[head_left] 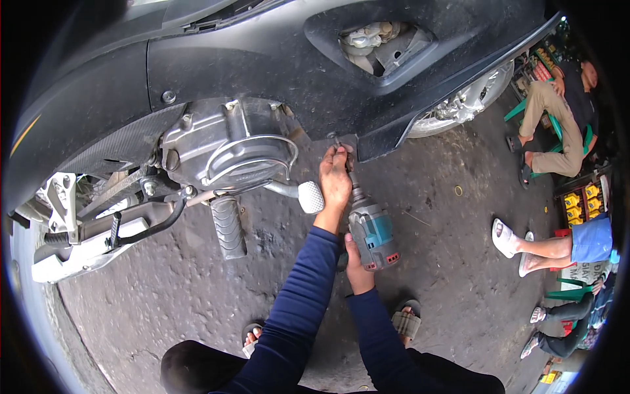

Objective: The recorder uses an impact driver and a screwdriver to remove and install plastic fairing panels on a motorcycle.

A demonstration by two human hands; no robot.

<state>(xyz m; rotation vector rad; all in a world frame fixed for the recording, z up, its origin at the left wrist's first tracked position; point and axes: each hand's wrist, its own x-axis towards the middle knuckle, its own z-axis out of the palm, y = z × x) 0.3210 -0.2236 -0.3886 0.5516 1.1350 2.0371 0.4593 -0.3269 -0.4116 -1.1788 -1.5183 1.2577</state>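
Note:
In my right hand (359,268) is a teal and grey cordless drill (371,231), its nose pointing up toward the motorcycle. My left hand (335,178) is closed just beyond the drill's chuck (357,194), fingers pinched at the lower edge of the black side fairing (289,72). A small dark metal piece (335,138) shows at those fingertips. What exactly they grip is too small to name. Left of that hand are the silver engine cover (226,148) and a foot pedal with a white textured pad (311,197).
A ribbed rubber footpeg (228,228) and a silver exhaust or stand part (92,253) jut out at left. The front wheel (459,105) is at upper right. Several people sit or stand along the right, one on a green chair (556,125). A yellow ring (459,190) lies on the pavement.

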